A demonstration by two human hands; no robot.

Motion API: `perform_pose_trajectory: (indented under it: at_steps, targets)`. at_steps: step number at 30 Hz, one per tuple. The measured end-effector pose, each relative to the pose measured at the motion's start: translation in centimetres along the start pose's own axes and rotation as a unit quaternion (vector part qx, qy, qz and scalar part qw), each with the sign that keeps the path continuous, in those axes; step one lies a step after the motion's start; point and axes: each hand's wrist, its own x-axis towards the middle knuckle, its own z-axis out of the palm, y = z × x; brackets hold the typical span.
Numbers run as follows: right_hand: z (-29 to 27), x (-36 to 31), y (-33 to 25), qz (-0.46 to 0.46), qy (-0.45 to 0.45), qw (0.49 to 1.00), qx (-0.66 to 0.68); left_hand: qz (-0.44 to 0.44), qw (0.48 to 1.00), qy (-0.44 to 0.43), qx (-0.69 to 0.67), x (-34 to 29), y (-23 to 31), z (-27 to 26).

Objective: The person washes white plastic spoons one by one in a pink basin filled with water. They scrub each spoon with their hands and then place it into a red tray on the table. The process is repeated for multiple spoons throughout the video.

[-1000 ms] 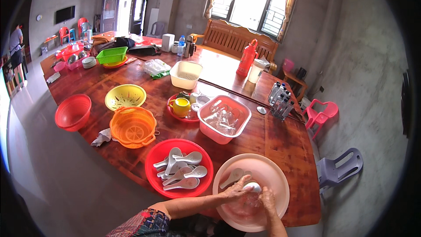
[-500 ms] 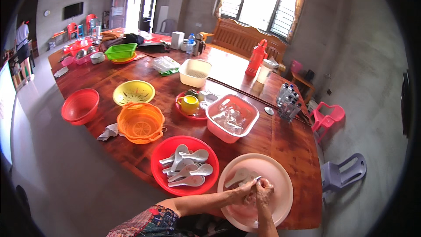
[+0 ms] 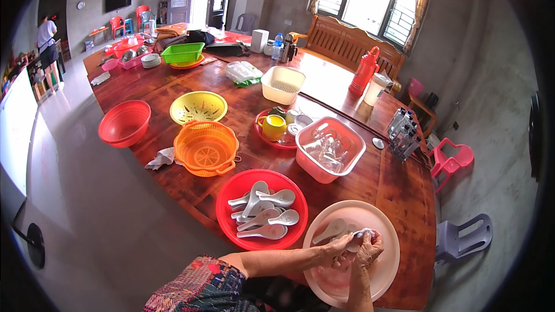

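A wide pale pink basin stands at the table's near edge, with white soup spoons lying inside. Over it, my left hand and my right hand meet, fingers closed on a small white thing. It looks like a soup spoon, mostly covered by the fingers. To the left of my left forearm, a red basin holds a heap of white soup spoons.
Beyond stand a pink tub of clear glasses, a red tray with a yellow mug, and orange, yellow and red baskets. Several bottles stand at right near plastic chairs. Another person is far left.
The whole view has shifted, so the table's things sit further right in the picture. Both hands stay together above the pale pink basin, the white thing between them now showing more.
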Motion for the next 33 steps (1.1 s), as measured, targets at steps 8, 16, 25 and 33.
perform_pose_trajectory:
  at_steps: [8,16,25,33]
  targets:
    - [-0.4,-2.0,0.5,0.034,-0.126,0.991,0.007,0.125,0.988,-0.086,-0.025,0.8,-0.7,-0.5]
    - [-4.7,-3.5,-3.2,0.213,-0.323,0.914,-0.126,0.191,0.977,0.041,0.083,1.7,-0.6,-2.0]
    - [-7.6,-2.8,1.9,-0.128,-0.473,0.778,-0.394,0.231,0.962,0.081,0.118,2.6,-0.8,-1.9]
    - [-1.1,-1.6,-3.3,-0.132,-0.183,0.935,-0.274,0.077,0.996,0.015,-0.033,0.5,0.1,-2.4]
